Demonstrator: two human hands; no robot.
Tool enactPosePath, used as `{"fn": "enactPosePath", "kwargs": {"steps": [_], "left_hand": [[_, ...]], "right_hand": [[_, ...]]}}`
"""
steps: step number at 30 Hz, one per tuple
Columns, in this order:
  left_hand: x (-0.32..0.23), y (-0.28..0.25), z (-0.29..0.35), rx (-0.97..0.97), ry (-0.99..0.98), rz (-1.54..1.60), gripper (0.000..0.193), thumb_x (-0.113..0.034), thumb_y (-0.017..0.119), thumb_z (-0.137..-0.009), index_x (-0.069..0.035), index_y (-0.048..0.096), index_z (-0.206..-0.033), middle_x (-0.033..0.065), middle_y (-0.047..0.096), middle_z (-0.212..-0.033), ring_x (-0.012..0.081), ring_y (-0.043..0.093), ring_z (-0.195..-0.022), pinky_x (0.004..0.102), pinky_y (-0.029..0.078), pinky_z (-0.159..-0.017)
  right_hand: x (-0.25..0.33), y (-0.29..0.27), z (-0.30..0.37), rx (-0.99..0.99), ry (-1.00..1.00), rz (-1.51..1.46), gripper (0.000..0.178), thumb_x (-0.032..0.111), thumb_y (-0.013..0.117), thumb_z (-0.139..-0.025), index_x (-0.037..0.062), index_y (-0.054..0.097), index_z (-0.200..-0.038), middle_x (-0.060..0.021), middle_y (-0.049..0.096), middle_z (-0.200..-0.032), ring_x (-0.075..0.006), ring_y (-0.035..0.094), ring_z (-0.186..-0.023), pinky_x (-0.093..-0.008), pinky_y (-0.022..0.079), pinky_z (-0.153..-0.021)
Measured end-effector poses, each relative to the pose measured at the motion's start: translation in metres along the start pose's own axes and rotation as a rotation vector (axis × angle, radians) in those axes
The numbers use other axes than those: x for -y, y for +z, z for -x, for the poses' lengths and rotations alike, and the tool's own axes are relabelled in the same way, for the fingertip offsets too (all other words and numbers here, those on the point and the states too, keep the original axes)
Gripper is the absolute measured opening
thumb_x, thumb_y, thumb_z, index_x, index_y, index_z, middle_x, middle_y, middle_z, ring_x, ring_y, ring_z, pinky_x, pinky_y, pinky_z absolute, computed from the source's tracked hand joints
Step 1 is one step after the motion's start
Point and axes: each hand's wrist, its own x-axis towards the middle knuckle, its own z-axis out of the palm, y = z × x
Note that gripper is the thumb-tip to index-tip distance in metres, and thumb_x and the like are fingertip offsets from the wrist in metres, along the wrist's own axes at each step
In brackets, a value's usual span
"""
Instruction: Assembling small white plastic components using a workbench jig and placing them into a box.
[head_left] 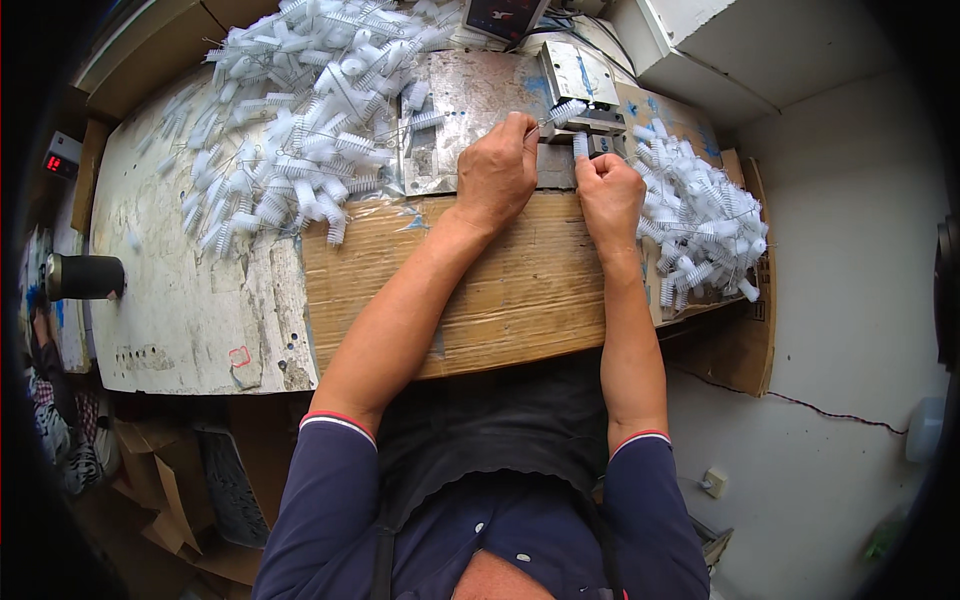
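My left hand (497,172) pinches the wire stem of a small white bristle brush (566,110) and holds it at a little metal fixture (583,92) at the back of the bench. My right hand (610,195) is closed in a fist just below the fixture, gripping another white brush (581,144) whose bristle end sticks up above the knuckles. Both hands rest over a worn cardboard sheet (520,290) on the bench top.
A large heap of white brushes (300,110) covers the back left of the bench; a smaller heap (700,220) lies at the right edge. A scratched metal plate (460,110) lies behind my left hand. A black cylinder (85,276) sits at the left edge. Cardboard boxes (180,490) lie below.
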Motion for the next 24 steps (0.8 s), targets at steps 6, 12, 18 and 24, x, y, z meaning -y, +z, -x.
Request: {"fn": "enactPosePath", "kwargs": {"steps": [6, 12, 18, 24], "left_hand": [[0.001, 0.001, 0.001, 0.021, 0.01, -0.018, 0.011, -0.015, 0.069, -0.097, -0.007, 0.065, -0.104, 0.0148, 0.073, -0.092, 0.036, 0.072, -0.079, 0.0438, 0.055, -0.068], [0.003, 0.0, 0.001, 0.089, 0.018, -0.039, 0.009, -0.014, 0.07, -0.096, -0.009, 0.066, -0.103, 0.013, 0.074, -0.093, 0.0346, 0.073, -0.08, 0.0431, 0.056, -0.069], [0.001, 0.001, -0.001, 0.067, -0.001, 0.009, 0.008, -0.014, 0.071, -0.095, -0.008, 0.068, -0.1, 0.0118, 0.074, -0.093, 0.0326, 0.073, -0.08, 0.0415, 0.056, -0.069], [0.002, 0.003, -0.001, 0.045, -0.026, 0.023, 0.008, -0.014, 0.073, -0.094, -0.009, 0.071, -0.1, 0.0116, 0.075, -0.094, 0.031, 0.073, -0.08, 0.0393, 0.056, -0.07]], "right_hand": [[-0.001, -0.022, 0.004, -0.049, 0.015, -0.183, 0.022, 0.021, 0.077, -0.093, -0.0003, 0.073, -0.087, -0.0124, 0.073, -0.072, -0.0208, 0.07, -0.064, -0.0353, 0.056, -0.065], [-0.026, -0.05, -0.014, -0.172, -0.142, -0.008, 0.008, 0.011, 0.074, -0.092, 0.0031, 0.074, -0.094, -0.0103, 0.075, -0.083, -0.0249, 0.072, -0.07, -0.036, 0.056, -0.069], [-0.048, -0.05, -0.034, -0.144, -0.575, 0.347, 0.01, 0.003, 0.069, -0.088, 0.0079, 0.076, -0.094, -0.0083, 0.071, -0.102, -0.0314, 0.067, -0.098, -0.0417, 0.056, -0.08], [-0.04, -0.046, -0.041, 0.045, -0.552, 0.525, 0.012, 0.005, 0.065, -0.09, 0.0102, 0.076, -0.091, -0.0065, 0.071, -0.102, -0.0286, 0.065, -0.099, -0.0379, 0.055, -0.084]]}}
